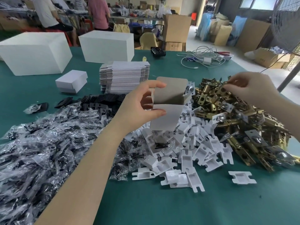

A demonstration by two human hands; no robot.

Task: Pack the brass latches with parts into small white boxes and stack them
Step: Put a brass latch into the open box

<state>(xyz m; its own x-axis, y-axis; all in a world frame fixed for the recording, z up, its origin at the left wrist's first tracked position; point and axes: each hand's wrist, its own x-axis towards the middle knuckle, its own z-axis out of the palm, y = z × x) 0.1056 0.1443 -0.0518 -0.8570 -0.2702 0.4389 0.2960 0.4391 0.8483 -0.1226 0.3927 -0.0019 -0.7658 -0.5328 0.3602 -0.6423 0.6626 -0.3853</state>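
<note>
At frame centre the left hand (142, 104) pinches an opened small white cardboard box (168, 103), thumb and fingers clamped on its walls, mouth up. At right, the right hand (253, 88) closes its fingertips on one shiny brass latch (222, 91) atop the heap. Lift it free cleanly, then slide it in lengthwise, box steady.

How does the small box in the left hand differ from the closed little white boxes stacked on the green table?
The half-folded small cardboard box is open, flap up, grey inside showing; the two closed small white boxes show only white. The left hand holds the first in the air; the others rest stacked on the table. Both look like the same carton type.
</note>
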